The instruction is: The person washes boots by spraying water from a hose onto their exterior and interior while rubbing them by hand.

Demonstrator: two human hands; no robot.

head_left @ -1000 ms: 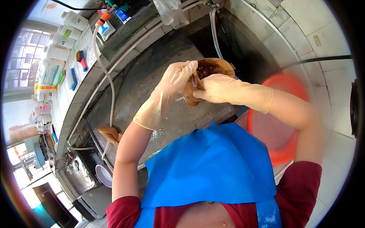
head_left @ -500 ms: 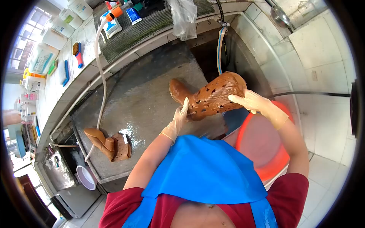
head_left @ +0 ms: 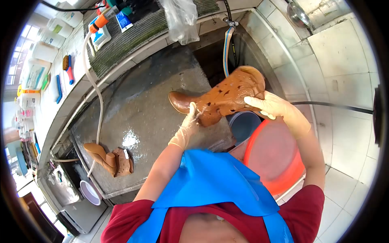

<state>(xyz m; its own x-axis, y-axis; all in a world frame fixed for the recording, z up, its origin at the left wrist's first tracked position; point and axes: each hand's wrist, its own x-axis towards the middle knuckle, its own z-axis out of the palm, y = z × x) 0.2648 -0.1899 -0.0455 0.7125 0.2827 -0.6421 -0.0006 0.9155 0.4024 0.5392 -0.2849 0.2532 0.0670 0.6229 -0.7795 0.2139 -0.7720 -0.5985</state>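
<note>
Hands — brown boot between them

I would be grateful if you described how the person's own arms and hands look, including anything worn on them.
The left hand and right hand wear thin, pale cream gloves that reach past the wrists. Beyond them the forearms are bare, up to short dark red sleeves. I can make out no markings on the gloves or sleeves.
</note>
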